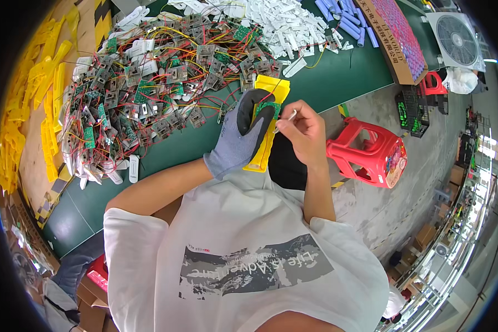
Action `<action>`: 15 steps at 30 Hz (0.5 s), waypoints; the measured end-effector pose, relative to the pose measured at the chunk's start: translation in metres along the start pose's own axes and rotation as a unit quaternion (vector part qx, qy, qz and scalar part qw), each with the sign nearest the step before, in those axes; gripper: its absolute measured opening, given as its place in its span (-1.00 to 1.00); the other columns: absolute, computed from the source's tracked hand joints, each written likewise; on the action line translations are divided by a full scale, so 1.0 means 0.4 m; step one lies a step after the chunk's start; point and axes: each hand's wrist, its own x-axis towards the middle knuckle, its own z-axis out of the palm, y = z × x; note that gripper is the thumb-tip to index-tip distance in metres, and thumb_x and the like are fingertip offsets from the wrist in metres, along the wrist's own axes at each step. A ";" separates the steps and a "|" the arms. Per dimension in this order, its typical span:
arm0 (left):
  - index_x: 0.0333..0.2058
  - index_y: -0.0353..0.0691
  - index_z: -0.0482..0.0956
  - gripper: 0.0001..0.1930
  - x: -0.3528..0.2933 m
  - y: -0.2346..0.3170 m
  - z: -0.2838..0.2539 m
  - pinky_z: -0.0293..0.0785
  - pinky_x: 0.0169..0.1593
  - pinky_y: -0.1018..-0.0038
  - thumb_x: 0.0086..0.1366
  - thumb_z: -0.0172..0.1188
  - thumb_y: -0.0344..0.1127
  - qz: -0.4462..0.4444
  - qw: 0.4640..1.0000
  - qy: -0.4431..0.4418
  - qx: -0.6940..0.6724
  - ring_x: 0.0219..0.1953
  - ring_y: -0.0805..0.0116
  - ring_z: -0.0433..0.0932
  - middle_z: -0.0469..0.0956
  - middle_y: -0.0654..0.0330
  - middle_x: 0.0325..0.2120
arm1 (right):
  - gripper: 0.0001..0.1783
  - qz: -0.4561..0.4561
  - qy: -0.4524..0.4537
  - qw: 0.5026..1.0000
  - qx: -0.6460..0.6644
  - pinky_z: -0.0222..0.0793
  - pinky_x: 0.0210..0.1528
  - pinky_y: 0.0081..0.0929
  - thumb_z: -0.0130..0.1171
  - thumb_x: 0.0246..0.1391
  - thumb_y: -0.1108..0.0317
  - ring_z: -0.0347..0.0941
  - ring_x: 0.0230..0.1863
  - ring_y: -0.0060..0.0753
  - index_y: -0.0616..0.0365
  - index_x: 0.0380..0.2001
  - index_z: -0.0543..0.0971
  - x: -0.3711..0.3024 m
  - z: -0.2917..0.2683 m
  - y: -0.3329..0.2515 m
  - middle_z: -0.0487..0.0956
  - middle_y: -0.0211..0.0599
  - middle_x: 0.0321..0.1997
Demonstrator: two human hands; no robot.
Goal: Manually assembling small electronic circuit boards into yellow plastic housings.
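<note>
The yellow plastic housing (265,146) is gripped by the left hand (238,135), which is covered by a grey glove with black palm and fingers; it is held tilted in front of the chest, just off the near edge of the table (321,77). One green circuit board (269,104) is pressed against the housing under the gloved thumb, and most of it is hidden. By the bare right hand (307,133), a slender pale piece (292,115) is pinched beside the housing; its kind cannot be made out.

Beyond the left hand, the table is covered by a heap of wired circuit boards (171,77), too tangled to be counted. Behind it, white plastic pieces (288,27) are piled, and lilac cylinders (349,25), over ten, are scattered next to them. A cardboard tray (383,41) is filled with closely packed pink and purple items (399,27). To the left, many yellow plastic parts (14,133) are strewn over a wooden board (41,146), cut off by the dark rim.

On the floor, two red stools (377,155) are seen to the right, the farther one partly hidden by a white bag (460,80). In one black crate (420,119), bright green contents are held, too small to be identified. One fan (455,39) is placed beyond the tray.
</note>
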 end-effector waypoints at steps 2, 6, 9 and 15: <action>-0.09 -0.25 0.36 -0.79 0.005 0.006 0.009 0.40 -0.22 0.51 0.33 0.04 -0.37 0.044 0.998 0.016 0.045 -0.33 0.51 0.40 0.46 0.18 -0.35 | -0.55 -0.036 0.047 0.998 0.036 0.33 -0.24 -0.70 0.24 0.00 0.59 0.35 -0.36 -0.71 0.25 -0.01 0.37 0.002 0.028 -0.023 0.40 -0.44 -0.40; -0.09 -0.26 0.36 -0.80 0.003 -0.012 0.004 0.41 -0.24 0.49 0.33 0.03 -0.38 0.059 0.997 0.045 0.020 -0.35 0.51 0.41 0.47 0.19 -0.37 | -0.55 -0.025 0.113 0.986 0.119 0.36 -0.19 -0.66 0.24 -0.01 0.61 0.38 -0.31 -0.67 0.29 -0.01 0.40 -0.001 0.080 -0.016 0.42 -0.41 -0.37; -0.07 -0.24 0.35 -0.80 -0.002 0.003 0.004 0.36 -0.11 0.55 0.36 0.00 -0.40 0.023 0.999 0.018 0.030 -0.21 0.56 0.36 0.40 0.24 -0.22 | -0.54 -0.018 0.155 0.985 0.076 0.39 -0.09 -0.62 0.24 -0.01 0.61 0.43 -0.23 -0.61 0.31 0.02 0.44 -0.012 0.086 -0.015 0.51 -0.30 -0.24; -0.08 -0.29 0.36 -0.79 0.002 -0.006 0.003 0.43 -0.26 0.42 0.34 0.00 -0.38 0.091 0.988 0.033 0.120 -0.33 0.37 0.50 0.50 0.07 -0.34 | -0.53 -0.089 0.171 0.981 -0.008 0.39 0.01 -0.54 0.22 0.01 0.62 0.47 -0.10 -0.49 0.32 0.05 0.47 -0.017 0.107 -0.007 0.52 -0.17 0.05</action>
